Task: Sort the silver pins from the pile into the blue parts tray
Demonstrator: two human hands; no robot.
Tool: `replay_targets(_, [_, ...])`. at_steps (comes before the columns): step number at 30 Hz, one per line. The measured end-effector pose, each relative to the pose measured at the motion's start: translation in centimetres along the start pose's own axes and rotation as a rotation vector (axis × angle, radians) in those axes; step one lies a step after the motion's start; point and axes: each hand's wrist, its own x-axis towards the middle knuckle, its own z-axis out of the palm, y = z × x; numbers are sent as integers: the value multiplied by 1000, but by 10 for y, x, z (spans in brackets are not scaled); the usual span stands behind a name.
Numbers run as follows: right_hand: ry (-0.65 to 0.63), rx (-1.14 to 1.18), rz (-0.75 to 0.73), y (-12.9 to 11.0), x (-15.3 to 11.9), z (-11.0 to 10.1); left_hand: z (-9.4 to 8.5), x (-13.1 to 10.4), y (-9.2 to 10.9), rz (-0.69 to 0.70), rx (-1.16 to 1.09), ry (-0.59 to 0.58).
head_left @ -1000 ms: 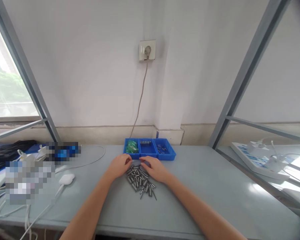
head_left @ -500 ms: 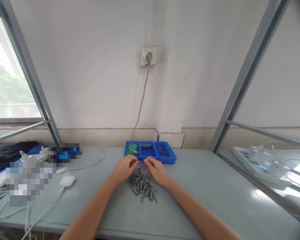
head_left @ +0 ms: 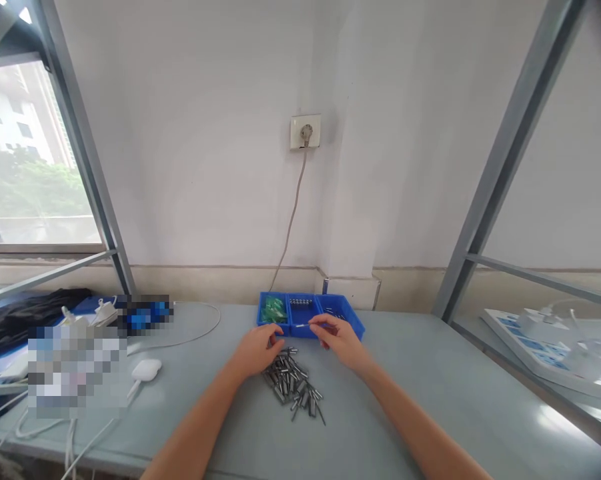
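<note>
A blue three-compartment tray (head_left: 362, 328) stands at the back of the grey table. Its left compartment holds green packets (head_left: 273, 311), the middle one a row of small silver parts (head_left: 301, 302), the right one loose metal pins. My right hand (head_left: 338, 339) is over the tray's front edge, thumb and fingers pinched on a small, thin, light-coloured piece (head_left: 301, 325) that points left. My left hand (head_left: 258, 349) is just in front of the tray's left end, beside the pile of metal pins (head_left: 290, 380), its fingers curled and apart with nothing visible between them.
White chargers and cables (head_left: 147, 370) lie at the left, near a dark cloth (head_left: 40, 315). A white power strip (head_left: 545, 347) lies beyond the metal frame at the right. A plugged-in cord hangs from the wall socket (head_left: 305, 132).
My hands have moved apart. The left one has let go of the thin piece, and the right one still holds it. The whole view has shifted a little.
</note>
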Motion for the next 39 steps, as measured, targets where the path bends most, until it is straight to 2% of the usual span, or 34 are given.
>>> replay_targets(5, [-44,369,80,-6,-1,-8,-1,0,-1,-6,7,4])
replay_targets(9, [64,546,148,2,5,-11,0,1,-1,-17,2,-6])
replay_targets(11, [178,501,203,10,10,-16,0,1,-1,-22,1,-19])
replay_targets(16, [477,155,230,27,17,-38,0,2,-3,-33,13,-19])
replay_targets(18, [534,25,233,30,17,-46,-1,2,-3,-42,17,-15])
replay_targets(20, [539,-121,235,32,16,-53,-2,2,-4,-50,19,-18])
replay_targets(25, [418,-422,212,32,17,-55,-6,2,-6,-64,16,-7])
replay_targets(29, [286,-528,126,28,15,-41,-9,2,-10,-71,13,9])
replay_targets(31, [178,-604,28,24,10,-28,-8,2,-13,-70,21,-5])
replay_targets(36, [-225,-660,-222,18,-7,8,-3,0,-17,-45,45,-37])
replay_targets(39, [-374,-677,-250,20,-11,24,1,-1,-16,-19,42,-42])
